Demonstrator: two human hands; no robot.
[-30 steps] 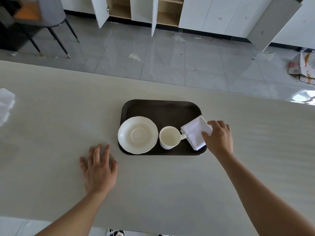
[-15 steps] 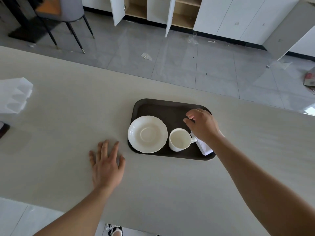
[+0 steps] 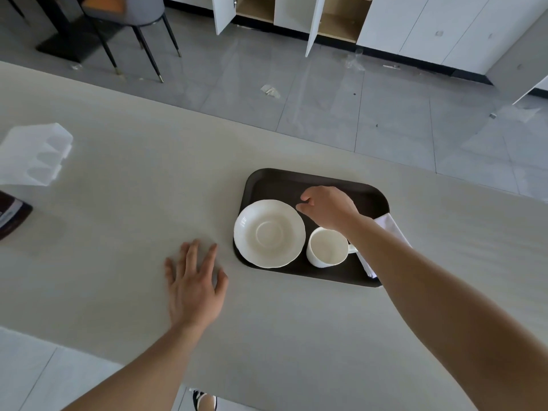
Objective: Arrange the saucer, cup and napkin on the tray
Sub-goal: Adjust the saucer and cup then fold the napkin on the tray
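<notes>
A dark brown tray [image 3: 275, 180] lies on the pale table. On its left part sits a white saucer [image 3: 269, 233], with a white cup [image 3: 326, 247] upright to its right, handle pointing right. A folded white napkin [image 3: 388, 225] lies at the tray's right edge, partly hidden under my right forearm. My right hand [image 3: 329, 206] hovers over the tray just behind the cup and beside the saucer's far rim, fingers loosely curled, holding nothing. My left hand [image 3: 194, 284] rests flat on the table left of the tray, fingers spread.
A translucent white plastic holder [image 3: 34, 154] and a dark brown object [image 3: 10, 216] sit at the table's left edge. Beyond the table's far edge are grey floor tiles, a grey chair [image 3: 133, 13] and white cabinets [image 3: 296, 10] with open doors.
My right hand let go of the napkin and moved left across the tray, over the cup toward the saucer's far rim. The camera view shifted left. My left hand stayed flat.
</notes>
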